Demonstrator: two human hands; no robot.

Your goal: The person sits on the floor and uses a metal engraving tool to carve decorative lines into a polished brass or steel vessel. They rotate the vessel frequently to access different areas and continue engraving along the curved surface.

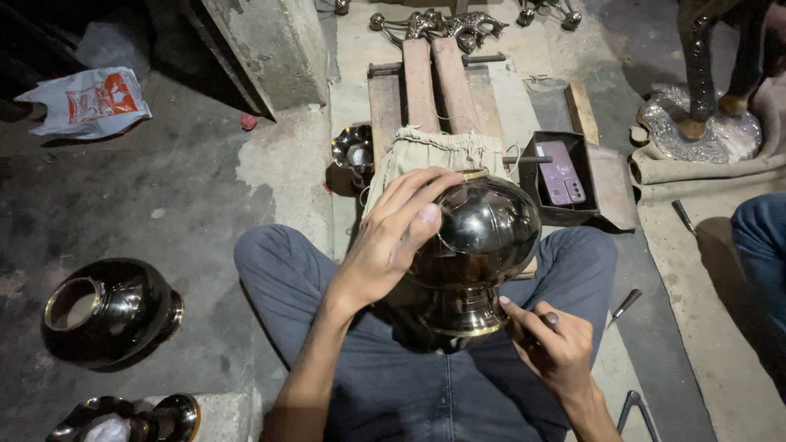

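Note:
A dark, shiny round metal vase [483,237] with a brass-rimmed foot lies on its side over my crossed legs, its mouth resting on a beige cloth pad [434,151]. My left hand [393,233] is spread over the vase's belly and holds it steady. My right hand [553,344] grips a small dark-handled tool [547,321] and sits against the vase's foot rim.
Another dark vase [110,311] lies on the floor at left, a third piece [131,417] below it. A wooden bench [434,82] runs ahead. A box holding a phone [561,176] sits right. Small tools [626,304] lie nearby. Another person's knee [761,237] is far right.

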